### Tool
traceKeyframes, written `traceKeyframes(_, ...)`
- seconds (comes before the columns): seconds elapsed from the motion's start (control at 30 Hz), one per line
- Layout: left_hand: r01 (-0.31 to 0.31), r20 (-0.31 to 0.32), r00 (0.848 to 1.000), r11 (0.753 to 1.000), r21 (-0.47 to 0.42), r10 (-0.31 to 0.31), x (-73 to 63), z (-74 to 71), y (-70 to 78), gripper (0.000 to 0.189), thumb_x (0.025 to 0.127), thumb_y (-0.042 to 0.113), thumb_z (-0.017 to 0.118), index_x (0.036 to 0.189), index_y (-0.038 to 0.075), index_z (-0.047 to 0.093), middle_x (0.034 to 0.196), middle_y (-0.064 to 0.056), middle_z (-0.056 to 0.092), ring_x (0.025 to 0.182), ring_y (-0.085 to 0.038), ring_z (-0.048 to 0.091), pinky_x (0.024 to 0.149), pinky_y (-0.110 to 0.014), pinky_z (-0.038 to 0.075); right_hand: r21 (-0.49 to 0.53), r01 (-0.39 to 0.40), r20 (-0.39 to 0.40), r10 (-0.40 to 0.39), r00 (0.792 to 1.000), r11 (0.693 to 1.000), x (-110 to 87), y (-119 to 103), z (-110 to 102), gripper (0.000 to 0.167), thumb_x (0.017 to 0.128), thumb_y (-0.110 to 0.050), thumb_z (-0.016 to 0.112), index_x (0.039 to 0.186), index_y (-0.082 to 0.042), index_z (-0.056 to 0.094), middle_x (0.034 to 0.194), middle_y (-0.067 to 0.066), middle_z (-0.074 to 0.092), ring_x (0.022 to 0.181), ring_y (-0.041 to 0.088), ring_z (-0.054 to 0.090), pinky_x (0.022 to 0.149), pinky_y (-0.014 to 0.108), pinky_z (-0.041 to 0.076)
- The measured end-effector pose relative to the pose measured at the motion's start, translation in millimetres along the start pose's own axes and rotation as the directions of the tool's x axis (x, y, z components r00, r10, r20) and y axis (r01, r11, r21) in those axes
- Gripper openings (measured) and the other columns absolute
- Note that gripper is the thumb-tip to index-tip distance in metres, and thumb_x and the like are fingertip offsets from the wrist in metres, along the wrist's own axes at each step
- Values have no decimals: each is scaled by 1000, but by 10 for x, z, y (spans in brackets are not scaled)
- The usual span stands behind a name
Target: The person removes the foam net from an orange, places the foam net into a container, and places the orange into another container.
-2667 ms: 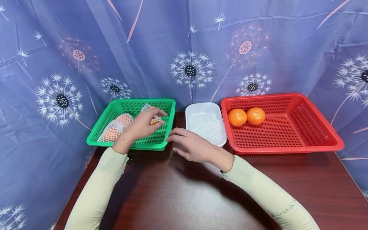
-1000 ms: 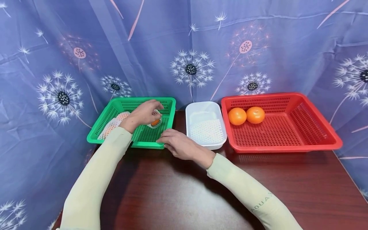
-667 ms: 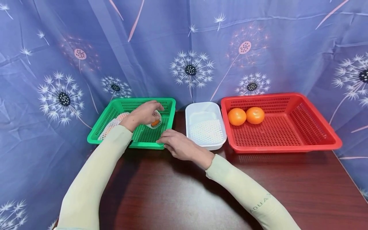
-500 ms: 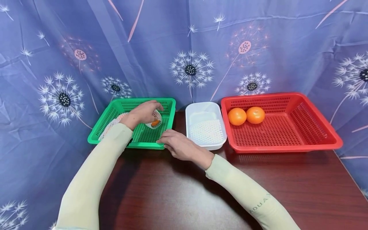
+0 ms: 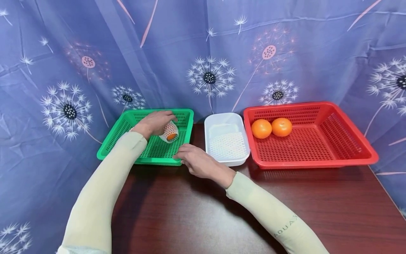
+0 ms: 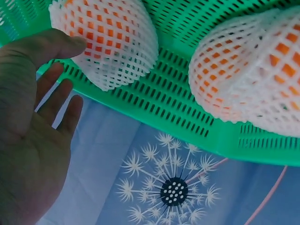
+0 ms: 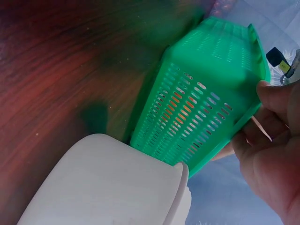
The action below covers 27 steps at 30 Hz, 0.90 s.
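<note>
Netted orange [image 5: 169, 132], lying in the right part of the green basket [image 5: 158, 161], its far side covered by the left hand [image 5: 154, 123]. That hand is loose and grips nothing, its fingers extended; in the left wrist view the thumb overlaps the net, but whether it touches cannot be told. Other netted fruit [image 6: 225, 79] shares the basket, hidden from the head camera by the left arm and cut off at the left wrist view's edge. The right hand [image 5: 196, 160] grips the basket's rim at the near right corner, some fingers obscured behind it. Just beside stands a white tray [image 5: 223, 121], cropped in the right wrist view, with pale netting [image 5: 229, 145] inside, its layers indistinct. Beyond it, a red basket [image 5: 317, 144] holds two bare oranges [image 5: 261, 129]. A small black object [image 7: 277, 58] is too partial to identify.
</note>
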<state>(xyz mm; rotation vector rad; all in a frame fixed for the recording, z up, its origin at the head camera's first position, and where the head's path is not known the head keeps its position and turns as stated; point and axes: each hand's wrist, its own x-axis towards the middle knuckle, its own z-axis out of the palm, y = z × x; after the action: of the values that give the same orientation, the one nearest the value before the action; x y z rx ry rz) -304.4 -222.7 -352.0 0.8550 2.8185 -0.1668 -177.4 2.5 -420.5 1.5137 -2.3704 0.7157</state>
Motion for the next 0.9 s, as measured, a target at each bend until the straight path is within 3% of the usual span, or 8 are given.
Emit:
traceKeyframes(0.23, -21, 25, 999, 1000, -1, 21, 28, 48, -52, 72, 89, -12, 76, 151, 16, 56, 156, -10, 49, 146, -38, 45, 114, -57, 43, 5, -2, -2, 2, 1000, 1000, -17, -8, -14, 30, 95, 9, 64, 119, -4, 76, 111, 4, 71, 114, 20, 63, 106, 29, 47)
traceKeyframes(0.37, -2, 78, 997, 1000, -11, 3, 45, 74, -84, 78, 88, -15, 74, 155, 19, 53, 160, -10, 45, 149, -39, 41, 115, -59, 42, 4, 2, -5, -2, 1000, 1000, -17, -13, -11, 31, 95, 10, 64, 119, -4, 76, 110, 4, 71, 114, 21, 63, 106, 29, 47)
traceKeyframes(0.67, 96, 174, 982, 989, -111, -75, -18, 104, -123, 86, 84, -5, 84, 158, 23, 49, 159, -12, 47, 139, -42, 51, 105, -60, 50, 8, 20, -25, -19, 999, 1000, -3, -28, -5, 32, 93, 12, 65, 117, -4, 77, 108, 4, 71, 112, 21, 63, 105, 29, 47)
traceKeyframes(0.9, 102, 175, 982, 985, -137, -78, -18, 159, -166, 86, 84, -3, 85, 158, 23, 49, 151, -13, 53, 131, -39, 56, 101, -58, 52, 13, 13, -21, -12, 1000, 1000, -9, -16, -5, 32, 93, 12, 63, 117, -5, 77, 108, 4, 71, 113, 21, 62, 108, 28, 46)
